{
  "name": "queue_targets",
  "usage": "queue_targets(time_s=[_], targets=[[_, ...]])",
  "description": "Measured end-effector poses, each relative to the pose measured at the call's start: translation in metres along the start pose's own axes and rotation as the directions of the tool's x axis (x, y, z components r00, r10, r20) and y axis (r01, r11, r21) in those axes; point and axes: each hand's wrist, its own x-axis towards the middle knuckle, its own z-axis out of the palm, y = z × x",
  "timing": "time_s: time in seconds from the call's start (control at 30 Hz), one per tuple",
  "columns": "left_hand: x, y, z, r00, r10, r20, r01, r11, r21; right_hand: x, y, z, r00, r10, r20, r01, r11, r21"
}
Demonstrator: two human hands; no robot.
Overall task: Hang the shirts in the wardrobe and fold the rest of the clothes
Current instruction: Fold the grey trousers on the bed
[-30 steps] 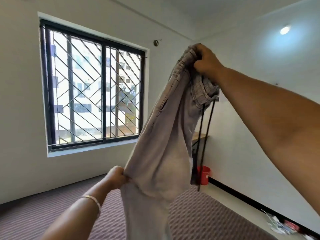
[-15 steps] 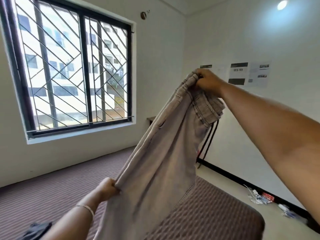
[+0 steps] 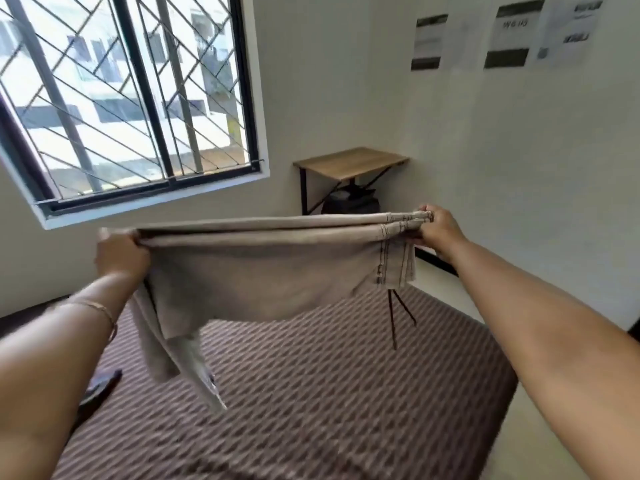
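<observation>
A pair of beige trousers (image 3: 263,275) is hanging stretched out sideways in the air above the bed (image 3: 311,393), which is covered in a brown patterned spread. The left hand (image 3: 119,256) is gripping the trousers partway down the legs, fingers curled round the bunched cloth, while the right hand (image 3: 438,226) is pinching the gathered waistband — both are holding the fabric taut at about the same height. The leg ends are drooping from below the left hand toward the bed, and two dark drawstrings (image 3: 393,320) are dangling under the waistband end. A thin bracelet (image 3: 100,310) is sitting on the left wrist. Behind the trousers, a small wooden bench (image 3: 349,162) is standing in the corner with a dark bag (image 3: 349,204) beneath it. A barred window (image 3: 131,95) is filling the left wall, and printed sheets (image 3: 507,32) are hanging on the right wall — their text is too blurred to read.
</observation>
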Motion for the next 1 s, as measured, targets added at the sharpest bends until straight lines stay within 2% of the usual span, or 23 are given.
queue_targets(time_s=[0.1,0.2,0.27,0.33,0.37,0.4,0.43,0.5,0.6,0.63,0.67,0.7,0.8,0.87,0.93,1.0], targets=[[0.01,0.006,-0.022,0.966,0.194,-0.17,-0.2,0.98,-0.018,0.021,0.016,0.024,0.999,-0.032,-0.002,0.032,0.994,0.106],[0.012,0.01,-0.043,0.96,0.145,-0.239,-0.186,0.97,-0.158,0.034,0.028,0.044,0.986,-0.136,-0.091,0.147,0.982,0.12],[-0.002,-0.004,-0.035,0.946,0.194,-0.261,-0.221,0.972,-0.076,0.035,0.049,0.058,0.97,-0.224,-0.092,0.231,0.969,0.081],[-0.031,-0.052,-0.002,0.953,0.281,-0.114,-0.27,0.957,0.103,0.029,0.092,0.077,0.933,-0.361,-0.001,0.359,0.928,-0.104],[-0.046,-0.081,0.021,0.953,0.302,0.019,-0.298,0.929,0.219,0.025,0.115,0.083,0.904,-0.423,0.066,0.427,0.882,-0.2],[-0.069,-0.121,0.056,0.942,0.29,0.169,-0.332,0.883,0.332,0.023,0.152,0.095,0.887,-0.44,0.14,0.461,0.848,-0.262],[-0.095,-0.148,0.077,0.938,0.203,0.279,-0.301,0.879,0.371,0.015,0.178,0.098,0.878,-0.432,0.205,0.477,0.82,-0.315],[-0.166,-0.19,0.136,0.888,0.092,0.451,-0.306,0.849,0.43,0.003,0.255,0.114,0.901,-0.298,0.317,0.418,0.795,-0.439],[-0.274,-0.225,0.22,0.715,-0.112,0.69,-0.285,0.855,0.433,-0.031,0.365,0.132,0.881,0.067,0.468,0.287,0.709,-0.643],[-0.308,-0.235,0.245,0.648,-0.157,0.745,-0.281,0.86,0.426,-0.046,0.4,0.135,0.847,0.209,0.489,0.233,0.681,-0.694],[-0.334,-0.244,0.259,0.632,-0.18,0.754,-0.283,0.852,0.44,-0.061,0.426,0.133,0.827,0.296,0.479,0.194,0.649,-0.736],[-0.345,-0.238,0.263,0.561,-0.227,0.796,-0.278,0.854,0.44,-0.071,0.438,0.132,0.83,0.34,0.442,0.16,0.615,-0.772],[-0.388,-0.243,0.278,0.507,-0.393,0.767,-0.199,0.813,0.548,-0.102,0.48,0.126,0.826,0.386,0.41,0.247,0.406,-0.88],[-0.397,-0.249,0.281,0.523,-0.386,0.76,-0.158,0.832,0.532,-0.114,0.493,0.124,0.811,0.407,0.42,0.288,0.347,-0.893],[-0.4,-0.252,0.285,0.514,-0.429,0.743,-0.112,0.825,0.554,-0.115,0.49,0.126,0.797,0.408,0.445,0.392,0.21,-0.896],[-0.4,-0.255,0.29,0.502,-0.483,0.717,-0.06,0.808,0.586,-0.11,0.477,0.134,0.743,0.543,0.392,0.412,0.09,-0.907]])
